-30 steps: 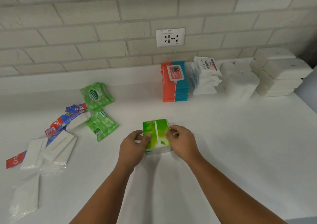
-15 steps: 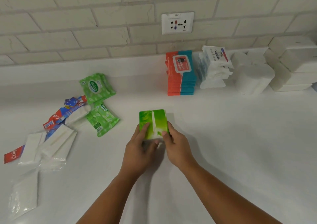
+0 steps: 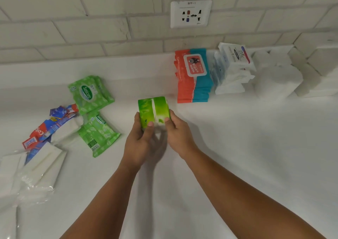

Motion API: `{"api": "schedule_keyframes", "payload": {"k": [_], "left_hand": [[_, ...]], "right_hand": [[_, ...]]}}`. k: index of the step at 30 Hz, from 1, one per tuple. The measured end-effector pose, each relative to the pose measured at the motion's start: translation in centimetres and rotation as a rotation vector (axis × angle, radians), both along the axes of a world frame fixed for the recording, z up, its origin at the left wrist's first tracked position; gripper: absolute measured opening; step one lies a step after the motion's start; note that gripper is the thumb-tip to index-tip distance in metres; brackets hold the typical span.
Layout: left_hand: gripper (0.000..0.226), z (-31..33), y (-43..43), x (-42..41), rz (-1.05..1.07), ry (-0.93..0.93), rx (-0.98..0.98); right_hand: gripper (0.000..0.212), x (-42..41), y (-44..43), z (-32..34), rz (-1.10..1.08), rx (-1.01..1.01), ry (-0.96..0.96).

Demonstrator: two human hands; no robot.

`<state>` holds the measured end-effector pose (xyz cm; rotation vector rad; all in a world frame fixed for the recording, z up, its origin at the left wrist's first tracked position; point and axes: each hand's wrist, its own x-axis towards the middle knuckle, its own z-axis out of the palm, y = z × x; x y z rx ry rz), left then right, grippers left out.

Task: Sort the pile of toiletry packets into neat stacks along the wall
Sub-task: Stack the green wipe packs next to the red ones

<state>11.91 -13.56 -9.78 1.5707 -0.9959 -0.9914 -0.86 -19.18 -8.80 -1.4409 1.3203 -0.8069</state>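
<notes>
Both left hand [image 3: 140, 141] and right hand [image 3: 178, 134], fingers [image 3: 150, 125] curled round green packet bundle [image 3: 152, 108], possibly several packets, wipes stack [image 3: 193, 81] behind

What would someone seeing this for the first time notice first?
The bright green packet held between the left hand and right hand at the centre of the white counter. To its right, an orange-and-teal wipes stack stands by the brick wall, and a loose pile with green Sanicare packets lies at the left.

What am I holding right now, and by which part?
A green pack, held in both hands: left hand grips its near left edge, right hand its near right edge.
</notes>
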Motion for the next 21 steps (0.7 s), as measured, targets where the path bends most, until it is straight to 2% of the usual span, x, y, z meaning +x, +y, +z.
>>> {"api": "schedule_keyframes", "payload": {"k": [1,4,7,8,10,12,16,21], "left_hand": [[0.031,0.1,-0.2,0.0,-0.009,0.028,-0.010],[0.029,-0.3,-1.3,0.4,-0.016,0.107,-0.031],[0.053,-0.8,-5.3,3.2,-0.038,0.121,-0.004],[0.054,-0.6,-6.1,3.2,-0.038,0.112,0.002],[0.032,0.0,-7.7,3.6,-0.055,0.074,-0.008],[0.023,0.7,-9.0,3.9,-0.098,0.140,-0.006],[0.052,0.6,-12.0,5.4,-0.176,0.320,-0.012],[0.052,1.3,-14.3,5.8,-0.228,0.341,0.042]], "right_hand": [[0.039,0.0,-0.1,0.0,0.003,-0.007,-0.006],[0.040,0.0,-0.8,-0.1,-0.002,-0.014,-0.024],[0.042,2.7,-4.0,-0.6,-0.020,-0.008,-0.006],[0.042,2.8,-4.7,-0.5,-0.028,-0.015,-0.003],[0.041,3.3,-6.0,-0.2,-0.042,-0.014,-0.014],[0.038,3.8,-7.2,0.0,-0.046,-0.005,-0.038],[0.035,5.1,-9.6,0.6,-0.070,-0.009,-0.057],[0.050,5.6,-11.9,1.0,-0.093,-0.043,-0.014]]}}
